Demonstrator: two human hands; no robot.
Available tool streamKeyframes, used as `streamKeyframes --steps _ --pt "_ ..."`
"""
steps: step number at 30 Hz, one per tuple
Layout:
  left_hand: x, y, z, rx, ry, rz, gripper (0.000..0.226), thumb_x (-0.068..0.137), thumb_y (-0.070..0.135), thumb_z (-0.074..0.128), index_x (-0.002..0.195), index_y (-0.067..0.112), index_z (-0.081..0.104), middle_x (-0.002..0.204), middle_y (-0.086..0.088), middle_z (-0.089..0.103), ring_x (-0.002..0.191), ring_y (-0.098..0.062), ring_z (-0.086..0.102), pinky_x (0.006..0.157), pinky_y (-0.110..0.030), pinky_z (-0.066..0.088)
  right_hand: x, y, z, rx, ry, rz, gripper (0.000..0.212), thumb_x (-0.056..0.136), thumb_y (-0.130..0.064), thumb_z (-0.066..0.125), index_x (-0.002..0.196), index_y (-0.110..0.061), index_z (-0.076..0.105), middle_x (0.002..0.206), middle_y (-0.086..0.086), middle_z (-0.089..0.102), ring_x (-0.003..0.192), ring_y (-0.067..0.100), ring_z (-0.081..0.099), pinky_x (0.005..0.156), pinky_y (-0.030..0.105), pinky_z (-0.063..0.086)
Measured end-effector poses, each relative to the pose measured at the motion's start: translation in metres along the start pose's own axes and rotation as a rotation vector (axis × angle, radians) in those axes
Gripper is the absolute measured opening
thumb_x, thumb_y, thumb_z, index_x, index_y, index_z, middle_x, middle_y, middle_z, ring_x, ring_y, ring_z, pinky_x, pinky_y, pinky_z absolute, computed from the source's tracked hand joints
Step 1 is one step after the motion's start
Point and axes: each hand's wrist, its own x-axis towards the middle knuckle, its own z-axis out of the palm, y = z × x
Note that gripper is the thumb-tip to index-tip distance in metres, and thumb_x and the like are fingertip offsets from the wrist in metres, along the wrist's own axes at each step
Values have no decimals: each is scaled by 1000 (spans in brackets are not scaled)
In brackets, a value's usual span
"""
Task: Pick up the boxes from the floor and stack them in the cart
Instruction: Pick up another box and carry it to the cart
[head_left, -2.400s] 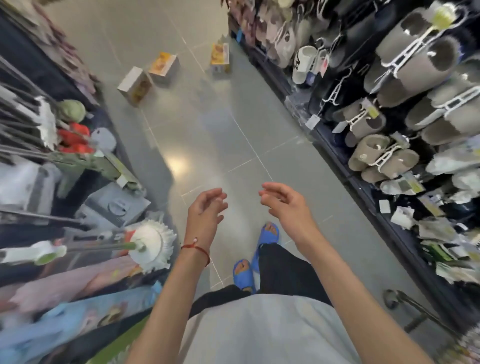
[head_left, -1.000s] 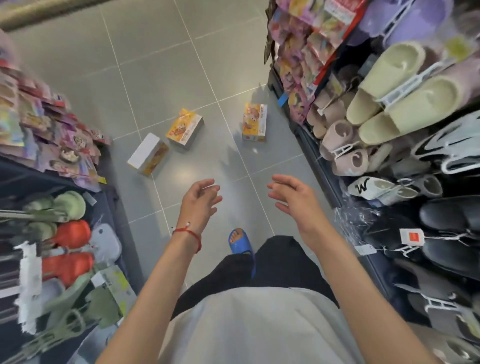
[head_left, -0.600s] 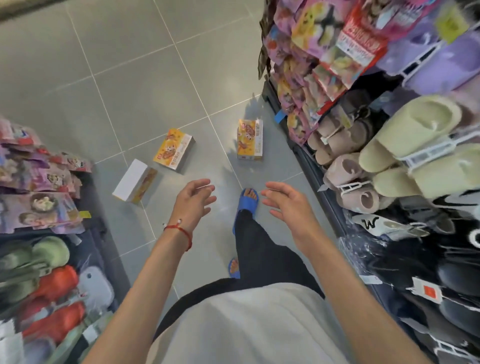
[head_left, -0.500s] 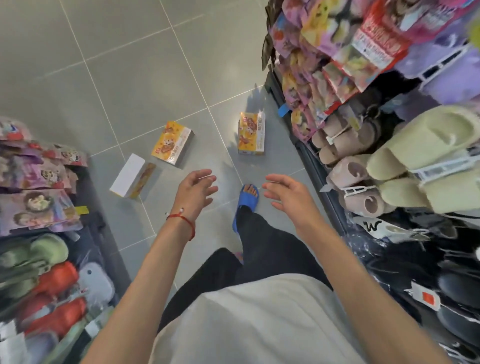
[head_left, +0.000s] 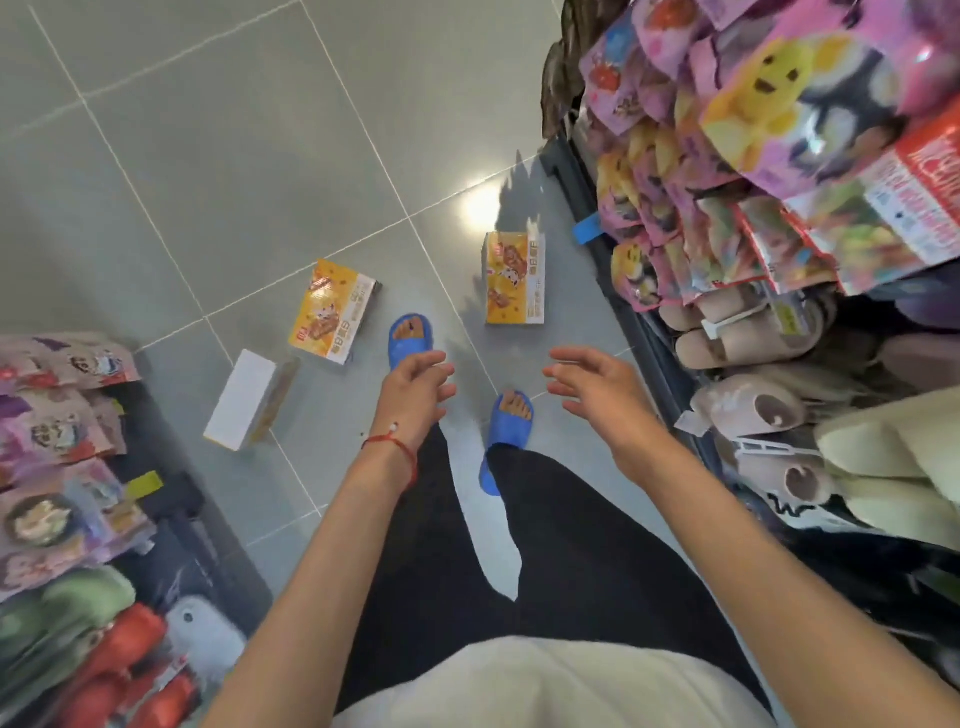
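We look down a shop aisle at a grey tiled floor (head_left: 234, 156) with both arms stretched out ahead of us. Compared with a couple of seconds ago, we have walked up the aisle: the boxes that lay far off at the top of the view now sit just in front of our feet, so the approach looks finished and bending to pick one up seems the next step. There are three boxes, all lying on the floor and none touched yet: a white-sided box (head_left: 247, 400) at 9 o'clock, a yellow box (head_left: 332, 317) at 10 o'clock, and a second yellow box (head_left: 514, 278) at 12 o'clock, close to the base of the right-hand shelf (head_left: 639, 332). Our two hands are empty as before. The left hand (head_left: 415, 384), near the centre, and the right hand (head_left: 592, 384), at 3 o'clock, hover with fingers loose and slightly spread, grasping nothing. Two blue sandals show on our feet, the front sandal (head_left: 410, 338) standing between the two yellow boxes. No cart is in view.
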Motion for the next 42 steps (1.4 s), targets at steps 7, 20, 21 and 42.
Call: streamKeyframes --steps 7,20,21,42 --pt "101 37 -8 198 -114 -80 13 96 11 59 101 22 64 94 -4 66 84 -17 63 64 -24 45 88 -10 47 171 171 105 20 99 -14 62 117 -21 69 111 5 74 96 16 70 64 13 54" --pt "287 2 68 198 -127 -428 22 102 18 47 81 22 52 95 -1 60 75 -15 58 75 -31 47 283 54 75 -109 202 74 23 99 -16 58 119 -22 70 113 -1 72 103 19 70 96 37 57" --pt "301 -4 72 189 -124 -443 22 102 18 48 81 21 52 98 -3 60 78 -17 59 79 -33 48 300 57 73 -156 190 62 26 99 -14 57 121 -21 69 116 -1 71 105 18 68 98 37 56" --pt "562 -101 190 277 -248 -370 60 96 39 62 150 33 36 151 -7 44 121 -38 52 97 -51 48 613 157 64 -252 128 123 71 89 -31 72 148 -22 34 121 -5 65 110 22 66 93 40 52"
